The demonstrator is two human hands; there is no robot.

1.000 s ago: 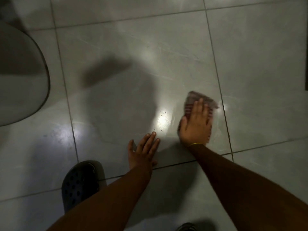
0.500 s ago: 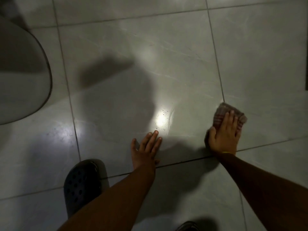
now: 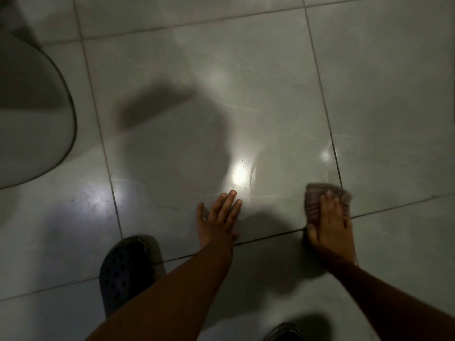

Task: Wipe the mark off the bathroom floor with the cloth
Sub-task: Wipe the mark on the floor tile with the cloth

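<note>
My right hand (image 3: 331, 225) presses flat on a folded brownish striped cloth (image 3: 314, 199) lying on the grey tiled floor, at the corner where two grout lines cross. My left hand (image 3: 218, 219) rests flat on the tile with fingers spread, holding nothing. Small dark specks (image 3: 242, 187) dot the tile around a bright light reflection just beyond my left fingertips. A faint wet streak (image 3: 253, 173) curves to the right of the reflection.
A pale toilet bowl (image 3: 29, 119) curves in at the left edge. My dark perforated clog (image 3: 128, 269) stands at the lower left, and another shoe (image 3: 283, 334) shows at the bottom edge. Grey floor tiles (image 3: 246, 57) stretch ahead.
My right hand has slid the cloth to the right and then back toward me, from beside the reflection to the tile corner. My left hand has stayed planted.
</note>
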